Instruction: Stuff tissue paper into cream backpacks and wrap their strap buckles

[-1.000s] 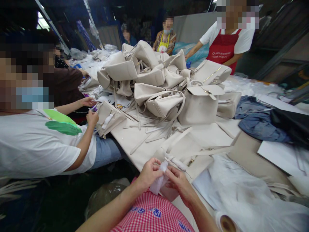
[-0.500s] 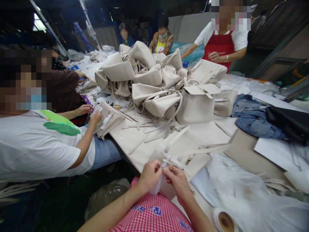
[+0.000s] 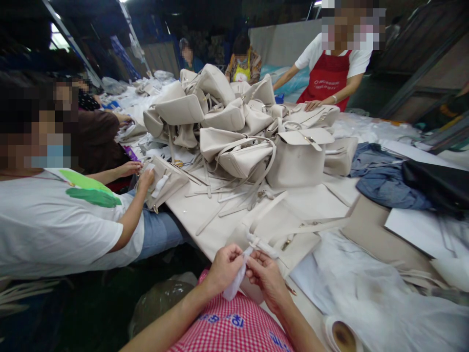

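Observation:
Both of my hands work close together at the near edge of the table, over a cream handbag [image 3: 278, 220] lying on its side. My left hand [image 3: 227, 266] pinches a thin strip of white wrapping tissue [image 3: 234, 284], whose loose end hangs down between the hands. With thumb and fingers closed, my right hand [image 3: 266, 276] grips the same tissue near the bag's strap. White wrapping also covers part of the strap just beyond my fingers. Some of the bag's near side is hidden behind my hands. A gold clasp [image 3: 287, 243] shows on the bag.
A heap of cream handbags [image 3: 220, 110] fills the table's middle, with loose straps [image 3: 223, 195] before it. At right lie blue cloth [image 3: 384, 181], a black bag [image 3: 436, 186], plastic sheeting [image 3: 366, 278] and a roll [image 3: 342, 335]. A co-worker [image 3: 73, 215] sits at left; others stand behind.
The white tissue's loose end has swung left and hangs lower, and my hands have shifted slightly. The co-worker in the red apron has lowered a hand onto a bag on the heap.

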A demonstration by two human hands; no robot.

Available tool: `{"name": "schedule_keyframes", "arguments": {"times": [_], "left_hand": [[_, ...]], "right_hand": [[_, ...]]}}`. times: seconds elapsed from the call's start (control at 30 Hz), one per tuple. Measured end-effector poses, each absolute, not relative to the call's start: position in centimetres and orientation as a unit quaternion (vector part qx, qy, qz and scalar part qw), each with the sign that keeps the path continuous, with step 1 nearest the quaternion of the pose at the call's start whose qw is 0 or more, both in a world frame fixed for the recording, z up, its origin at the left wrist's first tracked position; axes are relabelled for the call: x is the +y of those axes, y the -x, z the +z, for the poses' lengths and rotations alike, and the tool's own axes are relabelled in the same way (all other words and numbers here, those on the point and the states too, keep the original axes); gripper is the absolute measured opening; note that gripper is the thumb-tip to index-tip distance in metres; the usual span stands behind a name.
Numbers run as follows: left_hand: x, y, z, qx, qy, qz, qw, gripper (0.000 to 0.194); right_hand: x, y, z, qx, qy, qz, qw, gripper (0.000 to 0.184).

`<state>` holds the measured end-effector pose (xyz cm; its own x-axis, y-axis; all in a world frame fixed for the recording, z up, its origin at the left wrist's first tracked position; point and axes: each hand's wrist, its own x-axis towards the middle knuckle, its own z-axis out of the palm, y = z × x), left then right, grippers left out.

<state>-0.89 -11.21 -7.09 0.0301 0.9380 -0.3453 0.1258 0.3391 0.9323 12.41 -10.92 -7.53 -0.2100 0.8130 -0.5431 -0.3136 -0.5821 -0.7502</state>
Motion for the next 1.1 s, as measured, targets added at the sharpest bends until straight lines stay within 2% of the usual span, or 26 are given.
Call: {"name": "schedule_keyframes", "arguments": {"times": [0.17,0.37,0.5,0.67,0.77,1.1], "left_hand": [[-11.5,1.1,-6.8,0.556,-0.436,0.375,0.600,0.011],[-11.2,1.3,-7.6,0.607,-0.428,0.380,0.551,0.016],[-11.3,1.3,-8.0,0.598,-0.389,0.408,0.569,0.009],[-11.6,1.4,-7.7,0.610,-0.458,0.441,0.473,0.003],[-11.7,1.5,-7.3,0.610,-0.495,0.414,0.461,0.010],[-11.8,1.4,-7.5,0.562,-0.301,0.402,0.657,0.019]], "right_hand": [[-10.9,-11.9,-7.6,-0.293,0.512,0.692,0.415,0.033],[-11.0,-11.7,-8.3,-0.302,0.511,0.688,0.419,0.036],[-11.2,-11.6,-8.7,-0.305,0.491,0.698,0.422,0.036],[-11.4,-11.2,-8.6,-0.292,0.477,0.714,0.421,0.034],[-11.4,-11.1,-8.3,-0.286,0.476,0.713,0.429,0.034],[-11.2,-11.5,-8.8,-0.282,0.475,0.711,0.435,0.030]]}}
